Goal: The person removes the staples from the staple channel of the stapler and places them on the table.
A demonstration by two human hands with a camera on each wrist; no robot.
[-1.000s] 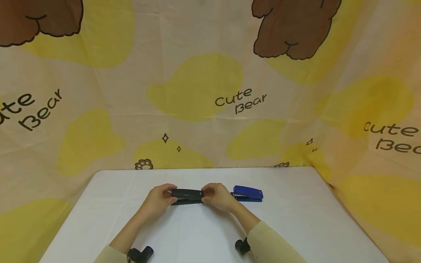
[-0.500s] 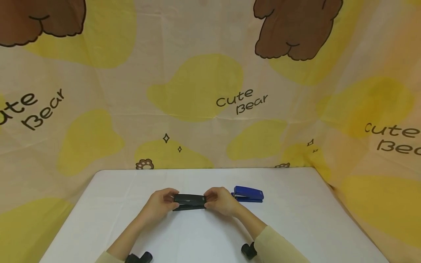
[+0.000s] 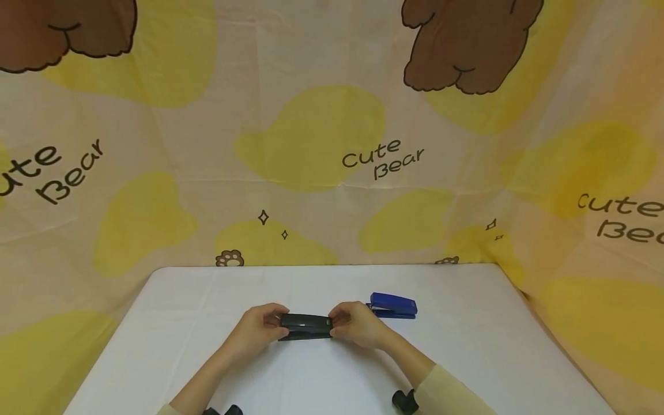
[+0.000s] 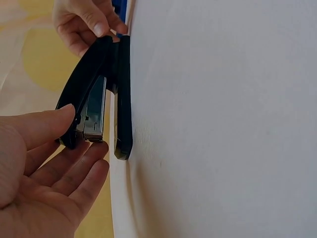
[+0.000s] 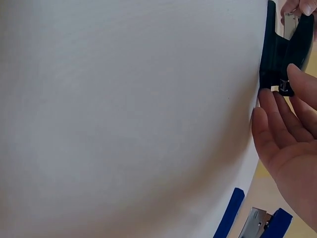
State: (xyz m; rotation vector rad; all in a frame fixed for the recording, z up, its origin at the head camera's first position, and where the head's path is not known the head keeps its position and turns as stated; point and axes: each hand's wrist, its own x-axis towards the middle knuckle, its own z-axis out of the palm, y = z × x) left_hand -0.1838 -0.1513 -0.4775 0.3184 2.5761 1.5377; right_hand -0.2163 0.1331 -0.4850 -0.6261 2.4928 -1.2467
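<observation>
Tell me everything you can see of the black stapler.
The black stapler has a glossy, plastic-looking top arm, a flat base and a metal staple channel. It gapes open toward the left hand, which grips the top arm; the right hand holds the other end. It lies crosswise, base downward; whether it touches the white table is unclear.

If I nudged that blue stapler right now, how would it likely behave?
The blue stapler would probably slide rather than roll, given its long flat base. Its metal part suggests some weight for its size. The raised top arm might flap if lifted.
</observation>
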